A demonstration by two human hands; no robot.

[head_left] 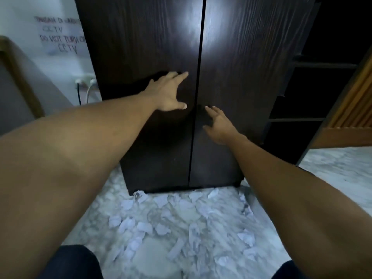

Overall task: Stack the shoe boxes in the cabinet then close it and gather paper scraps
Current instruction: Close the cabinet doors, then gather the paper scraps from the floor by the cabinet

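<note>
Far left, a handwritten paper sign [60, 37] on the wall [26, 9], above a white outlet [85, 80] with two cables [88, 93] plugged in. Left, a wood-trimmed seat [22, 77]. Right, dark open shelves [314, 93] beside a slatted wooden frame [354, 101].

To the left of the left hand [169, 93] there is a white wall [24, 15] with a handwritten paper notice [60, 35] and, lower, a socket [85, 81] with two plugs. Further left stands a grey seat [18, 93] with a wooden frame. To the right of the right hand [219, 127] are dark open shelves [302, 93] and a slatted wooden panel [354, 101]. Below both hands lies a grey-white marble floor [342, 162].
</note>
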